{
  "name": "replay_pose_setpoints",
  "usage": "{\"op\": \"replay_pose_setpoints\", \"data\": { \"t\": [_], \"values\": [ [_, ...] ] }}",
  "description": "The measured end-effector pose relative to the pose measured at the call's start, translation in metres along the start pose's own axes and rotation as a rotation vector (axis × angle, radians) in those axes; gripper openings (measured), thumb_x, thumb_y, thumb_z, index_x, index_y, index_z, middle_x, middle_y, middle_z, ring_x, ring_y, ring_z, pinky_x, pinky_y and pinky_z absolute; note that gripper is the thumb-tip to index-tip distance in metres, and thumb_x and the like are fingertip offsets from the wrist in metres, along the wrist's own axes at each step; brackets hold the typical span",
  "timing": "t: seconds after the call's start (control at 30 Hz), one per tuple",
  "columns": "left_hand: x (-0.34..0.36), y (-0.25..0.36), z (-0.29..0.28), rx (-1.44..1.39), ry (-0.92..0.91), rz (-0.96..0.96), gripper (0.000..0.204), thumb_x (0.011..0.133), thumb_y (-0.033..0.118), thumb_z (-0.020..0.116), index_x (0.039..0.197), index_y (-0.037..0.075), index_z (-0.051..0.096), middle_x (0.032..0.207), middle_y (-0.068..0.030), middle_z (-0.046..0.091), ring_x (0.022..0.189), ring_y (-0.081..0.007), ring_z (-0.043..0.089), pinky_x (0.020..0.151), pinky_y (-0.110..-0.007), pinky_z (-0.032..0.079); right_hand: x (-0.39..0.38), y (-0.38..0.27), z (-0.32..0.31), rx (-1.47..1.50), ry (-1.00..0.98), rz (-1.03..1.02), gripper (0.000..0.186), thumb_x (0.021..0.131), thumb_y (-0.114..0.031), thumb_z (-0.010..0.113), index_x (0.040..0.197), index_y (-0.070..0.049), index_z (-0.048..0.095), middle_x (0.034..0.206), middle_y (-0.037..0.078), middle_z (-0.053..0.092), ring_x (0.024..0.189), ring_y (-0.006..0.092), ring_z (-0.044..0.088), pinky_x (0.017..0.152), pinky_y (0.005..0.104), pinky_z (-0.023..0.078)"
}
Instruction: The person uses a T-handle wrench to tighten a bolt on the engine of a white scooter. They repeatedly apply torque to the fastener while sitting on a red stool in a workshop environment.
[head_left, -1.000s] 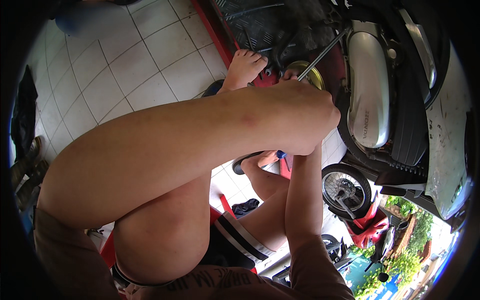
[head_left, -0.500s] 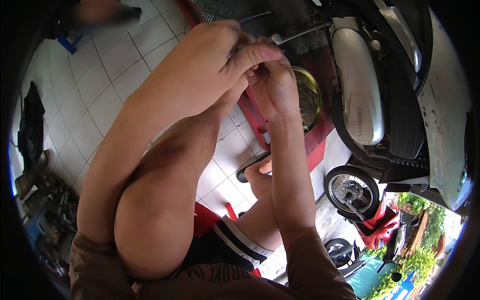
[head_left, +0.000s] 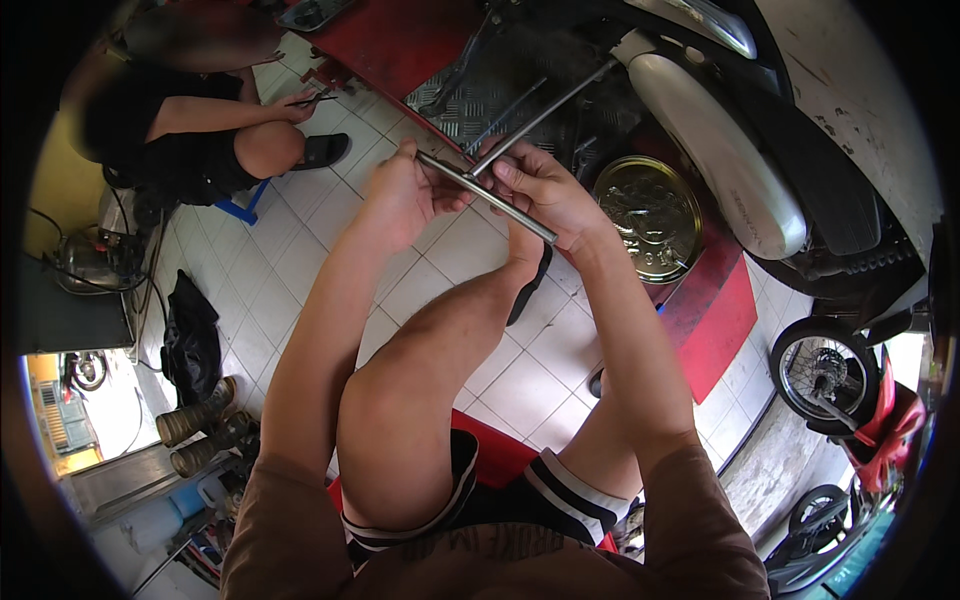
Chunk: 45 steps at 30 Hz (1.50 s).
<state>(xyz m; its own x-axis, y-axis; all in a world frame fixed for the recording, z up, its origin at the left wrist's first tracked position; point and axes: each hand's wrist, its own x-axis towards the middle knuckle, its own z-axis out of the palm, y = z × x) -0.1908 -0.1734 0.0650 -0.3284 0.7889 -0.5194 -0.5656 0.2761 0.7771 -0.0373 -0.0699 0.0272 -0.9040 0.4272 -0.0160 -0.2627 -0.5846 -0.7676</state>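
Note:
A steel T-handle wrench (head_left: 540,122) spans the space before me. Its crossbar slants down to the right, and its long shaft runs up right to the motorcycle (head_left: 720,150), where I cannot make out the tip. My left hand (head_left: 400,198) is closed about the crossbar's left end, its thumb upright beside the bar. Close to the joint of shaft and crossbar, my right hand (head_left: 552,198) grips the wrench with thumb and fingers; the bar's right end sticks out past it. Part of the fingers on both hands is hidden.
A round gold-rimmed tin (head_left: 650,215) of small metal parts stands on the red lift platform (head_left: 715,320), right of my right hand. More tools lie on its dark tread plate (head_left: 500,95). At far left a co-worker (head_left: 190,125) sits on a low blue stool, holding a dark tool.
My view has shifted, bringing the co-worker and tin more into sight. My hands, formerly bunched together over the wrench's handle, are now apart, with the left lower and the crossbar exposed.

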Motion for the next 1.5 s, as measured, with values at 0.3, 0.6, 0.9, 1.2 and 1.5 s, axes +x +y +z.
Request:
{"op": "replay_pose_setpoints", "data": {
  "t": [0.3, 0.6, 0.9, 1.2, 1.5],
  "values": [
    [-0.033, -0.025, 0.017, 0.792, -0.151, -0.250, 0.043, 0.100, 0.029, 0.029, 0.104, 0.000, 0.061, 0.067, -0.0042, 0.055, 0.055, -0.0105, 0.045, 0.051, -0.024, 0.036, -0.003, 0.011, 0.005, -0.052, 0.137, -0.035, 0.020, 0.093, -0.023, 0.063, 0.095, -0.003, 0.059, 0.076, 0.001, 0.057, 0.061, 0.0060, 0.047, 0.053, 0.0205, 0.038],
    [-0.077, 0.003, -0.013, 1.469, -0.090, 0.344, 0.037, 0.096, 0.016, 0.048, 0.130, 0.001, 0.055, 0.065, -0.0026, 0.053, 0.059, -0.0086, 0.050, 0.057, -0.023, 0.042, -0.001, 0.021, 0.010, 0.023, 0.131, -0.057, 0.017, 0.094, -0.021, 0.059, 0.100, -0.006, 0.056, 0.075, -0.001, 0.054, 0.060, 0.0046, 0.043, 0.052, 0.0178, 0.033],
    [-0.087, -0.024, 0.016, 1.197, -0.482, 0.433, 0.059, 0.089, 0.007, 0.056, 0.145, 0.010, 0.036, 0.074, -0.0046, 0.060, 0.061, -0.0114, 0.053, 0.059, -0.028, 0.044, -0.006, 0.013, 0.003, 0.005, 0.095, -0.074, 0.023, 0.094, -0.021, 0.060, 0.107, -0.002, 0.057, 0.076, -0.002, 0.053, 0.062, 0.0038, 0.044, 0.054, 0.0178, 0.037],
    [-0.090, -0.033, 0.013, 0.938, -0.218, 0.233, 0.078, 0.088, 0.017, 0.064, 0.148, -0.002, 0.017, 0.075, -0.0061, 0.062, 0.066, -0.0102, 0.054, 0.060, -0.023, 0.043, -0.011, 0.012, 0.008, 0.122, 0.067, -0.085, 0.020, 0.096, -0.020, 0.055, 0.102, -0.001, 0.054, 0.065, -0.002, 0.045, 0.058, 0.0058, 0.037, 0.051, 0.0200, 0.030],
    [-0.076, -0.038, 0.004, 1.138, -0.417, 0.216, 0.070, 0.089, 0.018, 0.064, 0.145, -0.003, 0.029, 0.079, -0.0045, 0.060, 0.068, -0.0099, 0.054, 0.064, -0.024, 0.045, -0.010, 0.022, 0.002, 0.119, 0.048, -0.144, 0.021, 0.097, -0.024, 0.054, 0.098, -0.003, 0.056, 0.063, -0.002, 0.044, 0.061, 0.0081, 0.038, 0.058, 0.0212, 0.033]
  ]
}}
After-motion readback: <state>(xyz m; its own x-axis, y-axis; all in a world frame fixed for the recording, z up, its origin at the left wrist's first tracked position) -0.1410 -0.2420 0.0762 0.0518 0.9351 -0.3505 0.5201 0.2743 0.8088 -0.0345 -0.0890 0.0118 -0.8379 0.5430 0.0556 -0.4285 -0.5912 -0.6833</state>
